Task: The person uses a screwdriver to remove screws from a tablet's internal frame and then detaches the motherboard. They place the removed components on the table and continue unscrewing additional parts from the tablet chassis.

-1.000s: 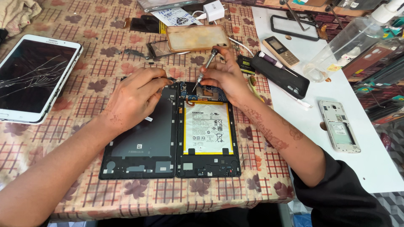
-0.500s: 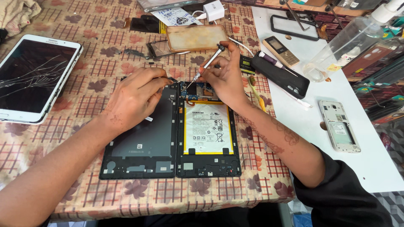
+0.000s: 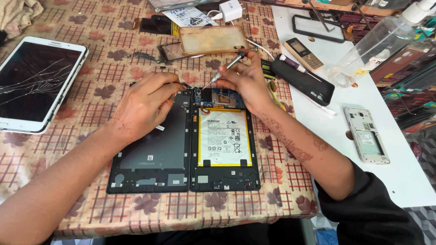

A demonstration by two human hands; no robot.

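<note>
An opened tablet [image 3: 225,177] lies on the patterned tablecloth, its white battery [image 3: 223,138] and circuit board exposed. Its dark back cover [image 3: 154,159] lies beside it on the left. My right hand [image 3: 245,79] grips a slim silver screwdriver [image 3: 225,70], tip down at the tablet's top left corner. My left hand [image 3: 143,106] rests on the back cover's upper edge, fingers curled near the screwdriver tip; whether they pinch something small is unclear.
A white tablet with a cracked screen [image 3: 38,84] lies far left. A clear phone case [image 3: 213,40], a charger [image 3: 230,9], a small keypad phone [image 3: 303,53], a black phone case [image 3: 302,79], an opened white phone [image 3: 368,136] and a spray bottle [image 3: 377,43] surround the work.
My right hand has tilted the screwdriver, swinging its handle up and to the right while the tip stays at the tablet's top corner. My left hand has held still.
</note>
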